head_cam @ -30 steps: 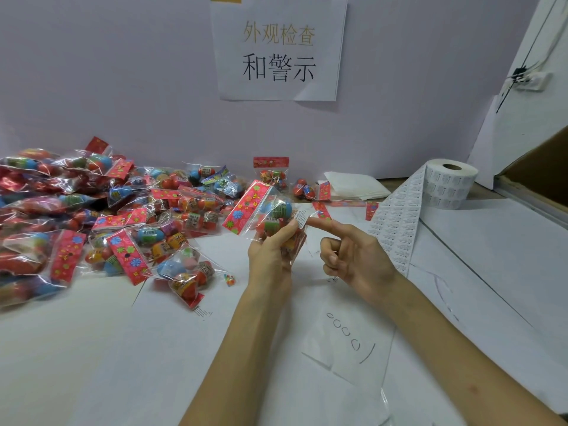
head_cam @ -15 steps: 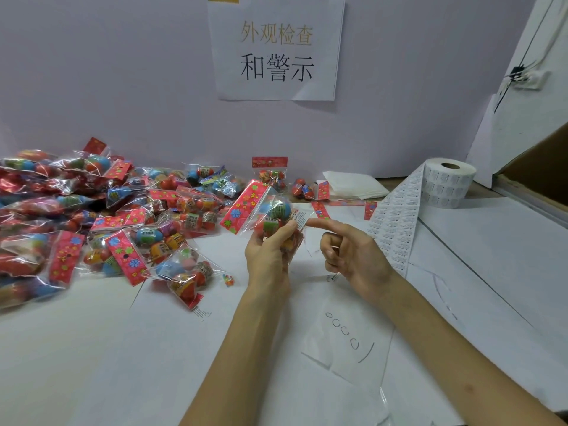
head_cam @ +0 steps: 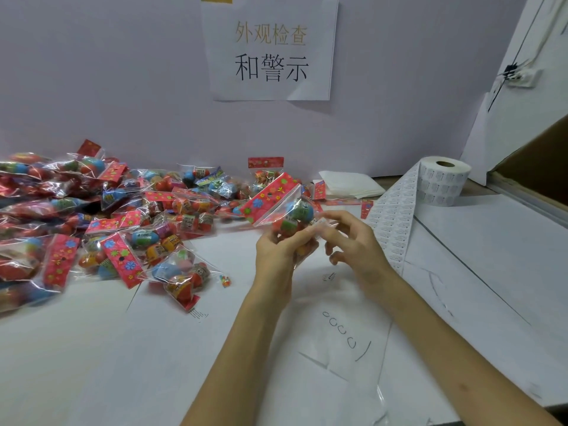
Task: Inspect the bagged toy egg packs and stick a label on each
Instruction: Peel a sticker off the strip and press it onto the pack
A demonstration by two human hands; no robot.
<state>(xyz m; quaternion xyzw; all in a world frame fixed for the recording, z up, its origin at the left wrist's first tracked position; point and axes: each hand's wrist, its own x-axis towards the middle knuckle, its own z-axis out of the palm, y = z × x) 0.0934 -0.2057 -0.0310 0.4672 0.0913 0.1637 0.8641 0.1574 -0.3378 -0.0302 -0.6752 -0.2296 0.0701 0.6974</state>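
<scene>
My left hand (head_cam: 276, 253) grips a clear bagged toy egg pack (head_cam: 290, 212) from below and holds it up over the table; its red flowered header points up and left. My right hand (head_cam: 358, 244) is beside the pack on its right. Its straight fingertips touch the bag's right edge, where a small white label shows in blur, and the lower fingers are loosely curled. A roll of white labels (head_cam: 442, 182) stands at the back right. Its printed strip (head_cam: 396, 219) trails down toward my right wrist.
A big pile of bagged egg packs (head_cam: 123, 216) covers the left of the white paper-covered table (head_cam: 92, 364). One tiny loose toy piece (head_cam: 226, 281) lies near the pile. Folded white sheets (head_cam: 347, 184) lie at the back. A sign (head_cam: 270, 50) hangs on the wall, and a cardboard box (head_cam: 541, 167) stands at the far right.
My right hand has moved in from pointing with one finger, and its fingertips now meet the pack's right edge. The pack has tilted a little in my left hand.
</scene>
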